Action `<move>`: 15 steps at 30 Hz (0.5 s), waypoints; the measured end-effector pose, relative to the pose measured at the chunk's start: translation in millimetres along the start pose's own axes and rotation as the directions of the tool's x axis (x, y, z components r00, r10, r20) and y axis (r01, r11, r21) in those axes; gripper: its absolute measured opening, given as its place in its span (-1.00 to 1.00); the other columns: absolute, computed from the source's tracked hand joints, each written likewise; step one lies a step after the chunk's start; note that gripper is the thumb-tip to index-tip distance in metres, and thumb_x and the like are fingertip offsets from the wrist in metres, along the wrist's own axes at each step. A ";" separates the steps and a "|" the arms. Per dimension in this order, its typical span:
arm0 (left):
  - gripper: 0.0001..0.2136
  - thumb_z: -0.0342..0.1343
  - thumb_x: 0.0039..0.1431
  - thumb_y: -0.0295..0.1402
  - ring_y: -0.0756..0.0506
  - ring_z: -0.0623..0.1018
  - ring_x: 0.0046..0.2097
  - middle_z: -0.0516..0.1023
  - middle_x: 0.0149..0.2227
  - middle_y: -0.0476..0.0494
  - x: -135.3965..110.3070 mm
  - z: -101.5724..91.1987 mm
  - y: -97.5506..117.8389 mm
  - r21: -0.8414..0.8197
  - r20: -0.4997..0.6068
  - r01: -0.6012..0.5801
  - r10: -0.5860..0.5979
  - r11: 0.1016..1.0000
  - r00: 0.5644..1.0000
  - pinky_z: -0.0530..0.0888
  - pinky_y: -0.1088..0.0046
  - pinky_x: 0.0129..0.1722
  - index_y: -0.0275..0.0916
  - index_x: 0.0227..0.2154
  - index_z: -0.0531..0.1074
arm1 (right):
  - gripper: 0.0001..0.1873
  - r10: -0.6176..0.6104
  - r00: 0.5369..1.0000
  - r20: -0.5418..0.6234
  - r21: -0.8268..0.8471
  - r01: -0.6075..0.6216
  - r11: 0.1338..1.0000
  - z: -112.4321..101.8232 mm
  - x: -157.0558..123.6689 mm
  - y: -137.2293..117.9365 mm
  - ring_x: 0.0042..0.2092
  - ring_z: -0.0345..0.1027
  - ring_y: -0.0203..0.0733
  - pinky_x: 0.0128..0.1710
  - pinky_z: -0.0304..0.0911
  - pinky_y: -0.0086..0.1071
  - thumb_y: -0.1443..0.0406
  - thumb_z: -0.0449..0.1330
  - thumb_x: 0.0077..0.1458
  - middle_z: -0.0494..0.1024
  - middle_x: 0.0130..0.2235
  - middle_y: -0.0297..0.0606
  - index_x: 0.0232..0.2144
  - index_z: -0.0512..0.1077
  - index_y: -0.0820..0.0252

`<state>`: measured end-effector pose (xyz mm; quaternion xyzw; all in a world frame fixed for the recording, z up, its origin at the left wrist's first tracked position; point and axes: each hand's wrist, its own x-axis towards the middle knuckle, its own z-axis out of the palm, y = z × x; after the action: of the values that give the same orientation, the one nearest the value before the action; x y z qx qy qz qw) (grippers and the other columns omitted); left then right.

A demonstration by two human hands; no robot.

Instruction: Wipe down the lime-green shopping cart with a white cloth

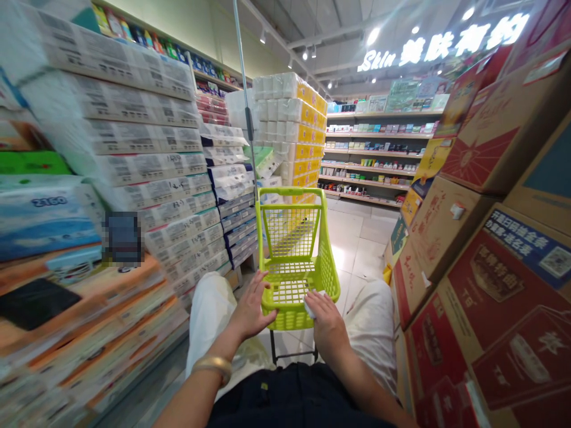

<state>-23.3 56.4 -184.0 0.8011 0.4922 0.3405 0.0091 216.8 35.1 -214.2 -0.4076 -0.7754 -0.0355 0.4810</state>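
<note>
A lime-green plastic shopping basket cart (297, 318) with grid walls stands between my knees. A tall handle frame rises at its far end, and dark metal legs show below. My left hand (250, 306) rests against the cart's near left rim, fingers stretched out and thumb apart. At the near right corner, my right hand (329, 324) is closed on a small white cloth (309, 308), pressing it to the rim. Most of the cloth is hidden under the fingers; it may be tissue. Inside the cart, only the bare grid floor shows.
Wrapped paper packs (156, 137) are stacked high on the left, with orange packs (147, 297) lower down. A thin metal pole (243, 71) stands behind the cart. Red and brown cartons (450, 238) wall the right side. Stocked shelves (370, 151) stand beyond the tiled aisle.
</note>
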 end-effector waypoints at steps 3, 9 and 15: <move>-0.55 0.23 -0.10 -0.35 -0.37 0.09 0.38 0.25 0.29 -0.35 4.0 -10.3 -9.5 0.027 0.053 0.025 -0.027 0.999 0.998 0.23 -0.08 0.28 -0.21 -0.08 0.30 | -0.34 -0.011 0.999 0.037 0.049 0.009 0.999 -2.3 1.0 -0.6 0.12 0.42 -0.11 0.21 0.26 -0.03 0.60 -0.06 -0.03 0.56 0.06 -0.12 0.06 0.47 0.14; -0.45 0.27 -0.16 -0.34 -0.47 0.10 0.37 0.25 0.31 -0.33 12.0 -25.4 -6.6 0.208 0.108 0.125 -0.150 0.970 0.983 0.15 -0.27 0.26 -0.20 -0.01 0.38 | -0.34 0.013 1.000 0.013 0.073 -0.014 0.997 -10.9 3.1 11.1 0.13 0.43 -0.11 0.22 0.24 -0.03 0.60 -0.05 -0.03 0.57 0.05 -0.15 0.05 0.47 0.11; -0.26 0.13 -0.04 -0.42 -0.32 0.11 0.38 0.25 0.30 -0.32 7.8 9.2 58.8 0.160 0.082 -0.044 0.031 0.986 0.996 0.12 -0.13 0.32 -0.23 0.27 0.10 | -0.39 -0.015 1.000 0.013 0.099 0.013 0.995 -4.5 1.7 1.8 0.13 0.42 -0.10 0.23 0.22 -0.01 0.58 -0.04 0.02 0.58 0.05 -0.15 0.04 0.48 0.11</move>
<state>30.1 35.3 -166.3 0.8213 0.5021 0.2676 -0.0428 220.9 35.2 -211.1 -0.3781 -0.7824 0.0023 0.4949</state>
